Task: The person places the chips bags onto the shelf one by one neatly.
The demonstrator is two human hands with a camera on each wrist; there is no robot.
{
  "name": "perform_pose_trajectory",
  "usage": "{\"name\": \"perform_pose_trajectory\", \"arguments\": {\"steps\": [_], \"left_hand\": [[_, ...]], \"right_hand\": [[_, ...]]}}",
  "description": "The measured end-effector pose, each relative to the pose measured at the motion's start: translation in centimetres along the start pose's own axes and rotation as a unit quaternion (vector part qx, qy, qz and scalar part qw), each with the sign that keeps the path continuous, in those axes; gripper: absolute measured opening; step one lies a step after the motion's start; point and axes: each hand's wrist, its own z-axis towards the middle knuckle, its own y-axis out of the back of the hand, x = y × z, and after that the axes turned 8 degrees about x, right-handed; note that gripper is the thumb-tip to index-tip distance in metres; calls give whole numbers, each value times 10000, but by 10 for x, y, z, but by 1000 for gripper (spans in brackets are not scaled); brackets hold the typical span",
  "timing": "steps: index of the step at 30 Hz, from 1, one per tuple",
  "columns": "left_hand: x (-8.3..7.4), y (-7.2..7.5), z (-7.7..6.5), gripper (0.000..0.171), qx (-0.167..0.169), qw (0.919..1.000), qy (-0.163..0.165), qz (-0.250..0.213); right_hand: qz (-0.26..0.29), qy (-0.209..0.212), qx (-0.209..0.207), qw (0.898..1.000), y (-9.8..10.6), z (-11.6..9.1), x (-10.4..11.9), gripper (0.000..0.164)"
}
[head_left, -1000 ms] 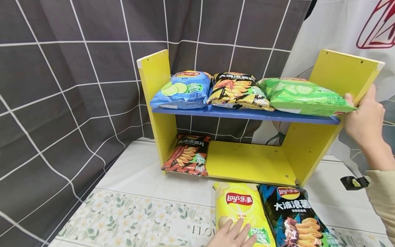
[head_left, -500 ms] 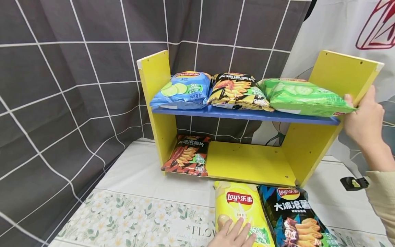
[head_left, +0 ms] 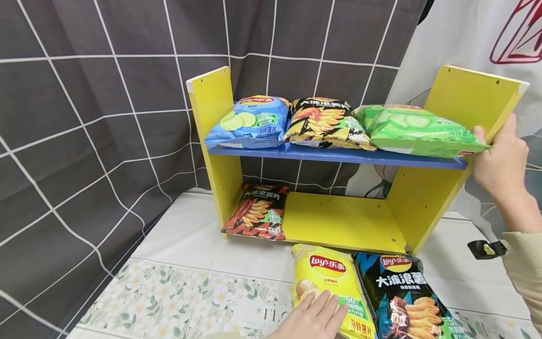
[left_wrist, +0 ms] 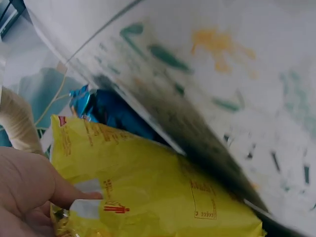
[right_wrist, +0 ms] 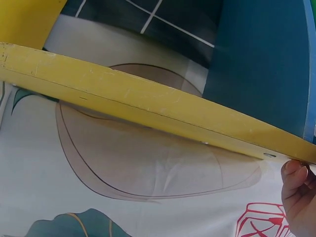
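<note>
My left hand (head_left: 311, 318) holds the lower part of a yellow bag of potato chips (head_left: 328, 282) in front of the shelf, fingers lying over its face. The left wrist view shows the bag's back, with the thumb (left_wrist: 74, 192) pressed against it, so the bag is pinched and tilted off the table. At upper right, my right hand (head_left: 501, 165) grips the front edge of the yellow shelf's side panel (head_left: 474, 101). In the right wrist view, its fingers (right_wrist: 294, 170) curl at the panel edge. A black-and-blue chip bag (head_left: 406, 292) lies right of the yellow one.
The blue upper board (head_left: 338, 155) bears a blue chip bag (head_left: 254, 122), a black-and-yellow one (head_left: 326, 122) and a green one (head_left: 417, 129). A red-and-black chip bag (head_left: 260, 212) sits at the left of the yellow bottom board (head_left: 343, 219). Dark checked cloth (head_left: 127, 94) hangs behind.
The yellow bag has come up slightly toward the shelf, its printing now showing more fully. My left hand has shifted a little up and left with it. The right hand keeps its grip.
</note>
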Motion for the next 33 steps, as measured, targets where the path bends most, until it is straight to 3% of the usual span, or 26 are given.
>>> {"name": "perform_pose_trajectory", "arguments": {"steps": [8, 13, 15, 24, 33], "left_hand": [[12, 11, 2, 63, -994, 9945, -91, -307], [19, 12, 3, 56, -2035, 9790, -46, 75], [20, 13, 4, 56, -2280, 9734, -33, 239], [25, 28, 7, 32, -2591, 9656, 79, 223], [32, 43, 9, 27, -2324, 9719, 354, -121]], "right_hand": [[-8, -66, 24, 10000, 1, 0, 1, 38], [62, -119, 69, 9999, 0, 0, 0, 39], [72, -108, 55, 9999, -1, -1, -1, 39], [38, -120, 115, 9999, -1, -2, -2, 40], [40, -28, 40, 10000, 0, 0, 0, 38]]}}
